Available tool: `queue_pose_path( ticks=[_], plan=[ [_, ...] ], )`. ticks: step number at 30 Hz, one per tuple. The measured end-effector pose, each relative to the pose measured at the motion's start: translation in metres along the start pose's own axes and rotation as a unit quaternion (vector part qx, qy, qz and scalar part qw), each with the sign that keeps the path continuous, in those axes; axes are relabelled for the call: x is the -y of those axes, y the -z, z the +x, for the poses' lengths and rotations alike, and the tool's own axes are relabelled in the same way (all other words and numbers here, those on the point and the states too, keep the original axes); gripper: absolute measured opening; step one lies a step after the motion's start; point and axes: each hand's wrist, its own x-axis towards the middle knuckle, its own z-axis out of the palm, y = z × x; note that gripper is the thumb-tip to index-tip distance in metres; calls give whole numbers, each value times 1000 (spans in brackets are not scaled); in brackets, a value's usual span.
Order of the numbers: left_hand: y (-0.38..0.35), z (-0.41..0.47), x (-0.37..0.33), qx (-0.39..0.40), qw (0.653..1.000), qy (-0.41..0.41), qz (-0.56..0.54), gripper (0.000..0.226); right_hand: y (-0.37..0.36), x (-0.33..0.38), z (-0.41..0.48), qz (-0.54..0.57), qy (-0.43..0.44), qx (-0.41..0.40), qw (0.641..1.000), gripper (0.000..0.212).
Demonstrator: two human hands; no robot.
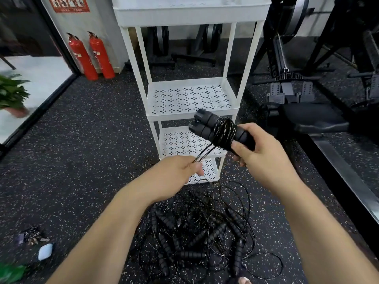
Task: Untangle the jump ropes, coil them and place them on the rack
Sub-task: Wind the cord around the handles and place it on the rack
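Observation:
My right hand [260, 150] grips the two black handles of a jump rope [207, 125], held side by side with the cord wound several times around them. My left hand [176, 173] pinches the doubled loose end of that cord [205, 153], which runs taut up to the winding. Both hands are in front of the lower shelves of the white rack [155, 121]. On the floor below my arms lies a tangled pile of black jump ropes [196, 232] with several handles.
The rack's shelves [190, 99] are perforated and hold nothing. A rowing machine [307, 119] stands at the right. Two red fire extinguishers [92, 56] lean on the wall at the back left. Keys [30, 236] and a small white case [45, 251] lie on the floor at the left.

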Motion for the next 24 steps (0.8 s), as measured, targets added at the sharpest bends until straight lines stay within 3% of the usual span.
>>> queue_pose_path(
  ticks=[4, 9, 13, 19, 22, 24],
  plan=[
    [8, -3, -3, -36, 997, -34, 67, 33, -5, 1, 1, -125, -14, 52, 991, 24],
    [19, -8, -2, -108, 992, -67, -14, 26, -8, 2, -2, -165, -42, 198, 965, 19],
    [24, -9, 0, -110, 987, -82, -78, 24, -6, 5, -9, -46, -55, 345, 936, 14],
    [36, -3, 17, -95, 969, -107, -200, 23, 3, 17, -19, 160, -49, 461, 872, 26],
    [33, -1, 25, -77, 931, -124, -335, 19, -2, 23, -22, 289, -41, 454, 842, 31],
    [24, 0, 25, -94, 921, -151, -347, 8, -7, 26, -21, 357, -44, 415, 836, 28]
  ],
)
